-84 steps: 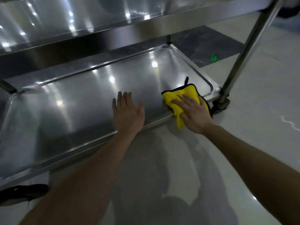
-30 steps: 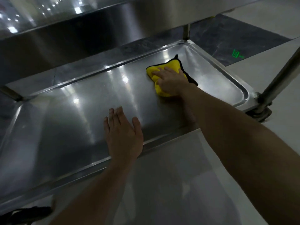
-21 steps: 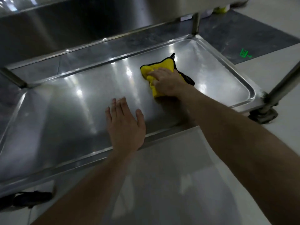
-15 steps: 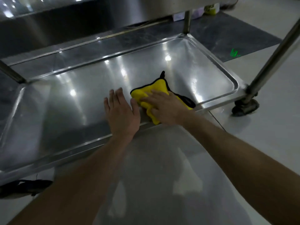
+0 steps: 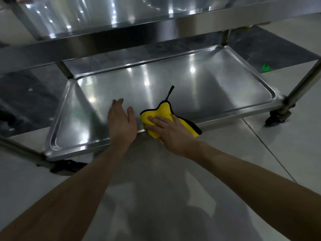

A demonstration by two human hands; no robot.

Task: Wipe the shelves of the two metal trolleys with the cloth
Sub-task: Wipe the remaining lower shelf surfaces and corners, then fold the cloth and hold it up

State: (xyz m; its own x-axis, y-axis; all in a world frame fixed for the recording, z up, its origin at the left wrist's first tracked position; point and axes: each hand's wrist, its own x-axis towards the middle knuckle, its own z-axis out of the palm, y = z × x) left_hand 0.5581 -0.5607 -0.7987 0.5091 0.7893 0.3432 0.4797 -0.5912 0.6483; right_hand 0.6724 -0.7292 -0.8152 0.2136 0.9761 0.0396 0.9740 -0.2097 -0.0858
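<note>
A yellow cloth (image 5: pixel 163 110) with black edging and a black loop lies over the front rim of the trolley's bottom shelf (image 5: pixel 199 84), a shiny steel tray. My right hand (image 5: pixel 170 131) presses flat on the cloth with straight fingers. Just left of the cloth, my left hand (image 5: pixel 121 122) rests flat on the shelf at the front rim, fingers straight. Part of the cloth hangs past the rim toward me.
An upper shelf (image 5: pixel 121 37) overhangs the far half of the bottom shelf. Trolley legs stand at the right (image 5: pixel 302 84) and the front left (image 5: pixel 19 150), with castors (image 5: pixel 278 117) on the pale tiled floor. A dark mat (image 5: pixel 271 47) lies beyond the trolley.
My right hand has dragged the cloth from the far right part of the shelf back to the front rim, next to my left hand. My left hand stayed at the front rim.
</note>
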